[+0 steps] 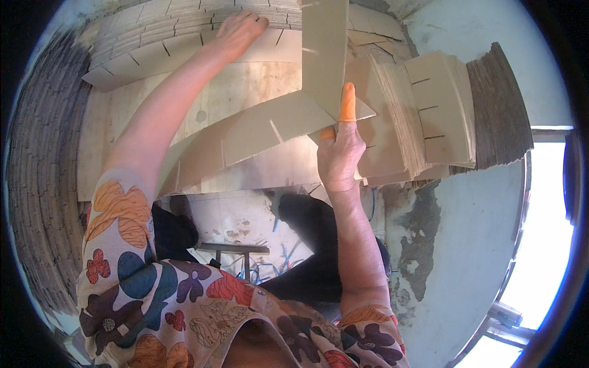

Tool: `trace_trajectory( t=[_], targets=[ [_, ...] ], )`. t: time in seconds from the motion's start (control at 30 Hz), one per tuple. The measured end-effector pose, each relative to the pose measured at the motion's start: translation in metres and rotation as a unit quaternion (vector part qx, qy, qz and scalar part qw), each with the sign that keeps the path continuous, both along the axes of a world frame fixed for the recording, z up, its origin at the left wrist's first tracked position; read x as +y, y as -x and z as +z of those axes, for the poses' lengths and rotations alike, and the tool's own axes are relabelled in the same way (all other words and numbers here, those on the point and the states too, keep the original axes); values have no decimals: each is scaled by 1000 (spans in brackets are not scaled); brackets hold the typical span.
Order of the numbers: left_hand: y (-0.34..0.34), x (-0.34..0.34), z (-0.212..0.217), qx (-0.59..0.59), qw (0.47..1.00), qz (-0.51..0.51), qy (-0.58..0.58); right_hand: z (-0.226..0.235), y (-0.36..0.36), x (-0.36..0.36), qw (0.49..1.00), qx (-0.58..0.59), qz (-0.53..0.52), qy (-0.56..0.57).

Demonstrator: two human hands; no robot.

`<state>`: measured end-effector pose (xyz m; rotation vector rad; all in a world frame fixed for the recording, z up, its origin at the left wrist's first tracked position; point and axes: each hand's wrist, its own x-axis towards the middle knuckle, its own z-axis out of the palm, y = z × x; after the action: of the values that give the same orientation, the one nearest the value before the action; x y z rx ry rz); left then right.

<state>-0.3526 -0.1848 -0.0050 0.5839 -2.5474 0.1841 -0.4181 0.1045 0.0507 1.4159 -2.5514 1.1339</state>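
My right hand, with orange finger covers on two digits, grips slotted cardboard strips where they cross. One strip slants down to the left over the table; another strip stretches away toward the far edge. At the far side, my left hand reaches over a row of slotted cardboard strips. Its fingers are curled closed at the near strip of that row; the fingertips are partly hidden.
Stacks of cardboard strips stand on the right, with a darker stack beyond them. A tall pile of cardboard rises at the left. Beneath my arms is a wooden tabletop; a small metal-framed stand is below.
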Motion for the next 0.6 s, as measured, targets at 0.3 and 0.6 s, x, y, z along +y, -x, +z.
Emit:
trace_trajectory(
  t=[0.3,0.6],
  targets=[
    [-10,16,13,27,992,-116,-32,1,-2,0,999,8,27,22],
    [-16,61,34,71,979,-183,-59,-8,7,3,996,74,56,16]
  ],
)
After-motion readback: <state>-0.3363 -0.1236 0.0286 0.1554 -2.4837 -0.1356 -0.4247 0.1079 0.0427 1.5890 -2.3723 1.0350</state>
